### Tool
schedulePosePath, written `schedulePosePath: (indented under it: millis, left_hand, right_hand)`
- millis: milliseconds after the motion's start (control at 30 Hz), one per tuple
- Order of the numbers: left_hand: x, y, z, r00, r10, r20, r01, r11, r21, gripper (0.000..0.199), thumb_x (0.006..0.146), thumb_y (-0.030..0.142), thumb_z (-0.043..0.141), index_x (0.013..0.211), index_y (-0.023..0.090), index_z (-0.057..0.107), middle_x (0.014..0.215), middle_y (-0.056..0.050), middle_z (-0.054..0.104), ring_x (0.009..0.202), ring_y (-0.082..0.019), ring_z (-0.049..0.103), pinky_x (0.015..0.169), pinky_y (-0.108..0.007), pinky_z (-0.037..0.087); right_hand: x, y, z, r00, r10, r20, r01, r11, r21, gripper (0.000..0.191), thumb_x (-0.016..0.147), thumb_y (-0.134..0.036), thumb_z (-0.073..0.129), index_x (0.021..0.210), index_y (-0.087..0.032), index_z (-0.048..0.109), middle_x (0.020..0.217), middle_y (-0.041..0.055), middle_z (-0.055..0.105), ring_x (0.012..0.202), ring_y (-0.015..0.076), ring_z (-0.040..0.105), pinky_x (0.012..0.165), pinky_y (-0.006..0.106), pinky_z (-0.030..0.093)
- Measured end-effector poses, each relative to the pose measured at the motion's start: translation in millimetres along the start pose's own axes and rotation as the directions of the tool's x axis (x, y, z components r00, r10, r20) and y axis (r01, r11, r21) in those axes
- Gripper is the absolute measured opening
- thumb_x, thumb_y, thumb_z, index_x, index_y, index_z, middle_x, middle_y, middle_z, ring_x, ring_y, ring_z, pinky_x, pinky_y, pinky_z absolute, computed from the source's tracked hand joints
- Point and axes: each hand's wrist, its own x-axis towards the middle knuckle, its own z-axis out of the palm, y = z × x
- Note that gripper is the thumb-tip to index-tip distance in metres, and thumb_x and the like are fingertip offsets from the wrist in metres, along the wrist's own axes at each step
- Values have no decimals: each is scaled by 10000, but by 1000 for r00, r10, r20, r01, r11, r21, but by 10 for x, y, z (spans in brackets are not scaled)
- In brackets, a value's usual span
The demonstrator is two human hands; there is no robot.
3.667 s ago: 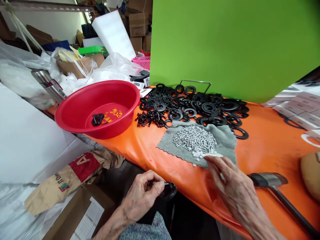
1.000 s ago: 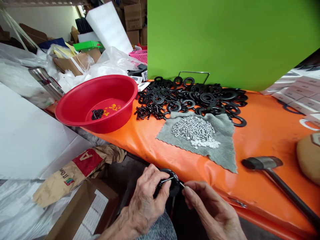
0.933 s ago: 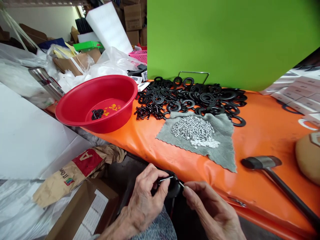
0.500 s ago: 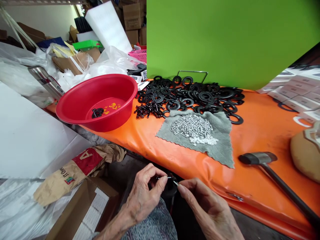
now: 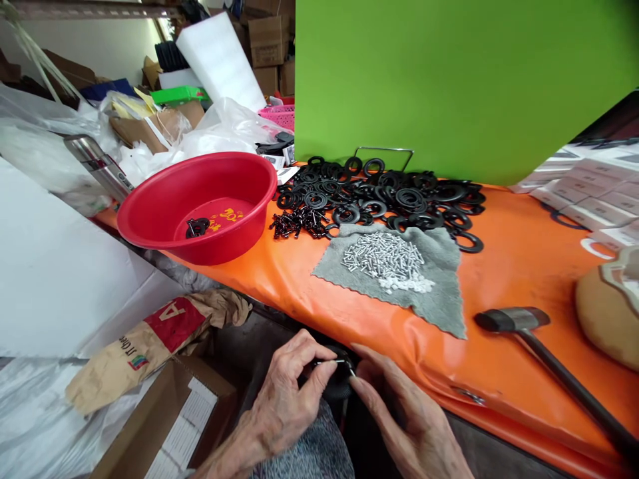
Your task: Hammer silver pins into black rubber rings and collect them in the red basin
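Both hands meet over a small black round part, below the near edge of the orange table.

The left hand (image 5: 289, 392) pinches a thin metal pin (image 5: 333, 362) against the black round part (image 5: 337, 380), thumb and forefinger closed on it; the right hand (image 5: 399, 416) has its fingertips closed at the pin's other end, touching the part. Up on the orange table (image 5: 519, 266), a grey cloth (image 5: 439, 299) carries a heap of silver pins (image 5: 384, 256). Beyond the cloth sprawls a pile of black rings (image 5: 399, 199), left of it sits a red basin (image 5: 200, 206), and right of it lies a hammer (image 5: 514, 320).
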Motion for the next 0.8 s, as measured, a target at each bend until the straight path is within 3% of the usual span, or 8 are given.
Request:
schedulePosePath:
  millis: [100, 267, 367, 467, 567, 700, 800]
  left_hand:
    - [29, -19, -29, 999, -17, 40, 20, 997, -79, 121, 909, 183, 526, 878, 161, 640, 808, -16, 559, 769, -131, 530, 722, -228, 412]
    - [166, 22, -81, 989, -55, 136, 73, 988, -136, 155, 917, 248, 504, 891, 181, 642, 831, -19, 553, 794, -145, 533, 754, -250, 426]
    - [294, 119, -133, 958, -84, 274, 105, 992, -64, 187, 868, 174, 502, 1006, 217, 619, 913, -21, 552, 845, -158, 526, 808, -277, 437]
    - [440, 180, -116, 925, 1, 381, -13, 999, 29, 377, 722, 77, 577, 1069, 219, 553, 991, -26, 522, 923, -182, 504, 866, -305, 438]
    - [602, 154, 7, 929, 103, 356, -149, 983, 105, 297, 740, 47, 555, 1001, 182, 515, 998, -51, 510, 977, -203, 484, 897, -331, 430]
    - [793, 50, 183, 943, 108, 315, -153, 981, 122, 240, 821, -1, 483, 971, 180, 529, 982, -45, 542, 998, -187, 485, 936, -327, 406]
    - [878, -38, 239, 955, 98, 279, -131, 986, 103, 170, 862, 42, 504, 954, 182, 535, 972, -35, 547, 981, -180, 493, 904, -305, 418]
  right_hand:
    - [71, 44, -78, 992, -38, 120, 34, 999, 38, 301, 906, -340, 571, 1204, -299, 582, 1036, 10, 690, 901, 141, 671, 787, 215, 548]
    - [264, 31, -186, 990, 2, 144, -23, 990, 142, 194, 801, -305, 670, 991, -268, 656, 746, -27, 648, 616, 110, 610, 592, 186, 527]
    - [337, 61, -208, 977, 131, 168, -164, 966, 199, 147, 770, -337, 656, 881, -240, 653, 655, -31, 576, 571, 113, 551, 537, 195, 481]
    - [402, 154, -187, 933, 286, 219, -341, 896, 283, 233, 781, -444, 636, 815, -214, 635, 643, -29, 527, 581, 116, 512, 539, 207, 441]
    - [533, 258, -113, 902, 350, 252, -423, 833, 356, 348, 782, -537, 608, 777, -190, 622, 618, -23, 522, 568, 125, 502, 537, 231, 424]
    - [763, 292, -64, 890, 377, 257, -453, 797, 398, 430, 758, -602, 604, 751, -173, 631, 664, 23, 608, 630, 166, 576, 597, 274, 469]
    - [777, 354, -257, 891, 402, 210, -449, 847, 284, 416, 784, -582, 578, 893, -188, 658, 738, 49, 653, 684, 204, 612, 631, 311, 500]
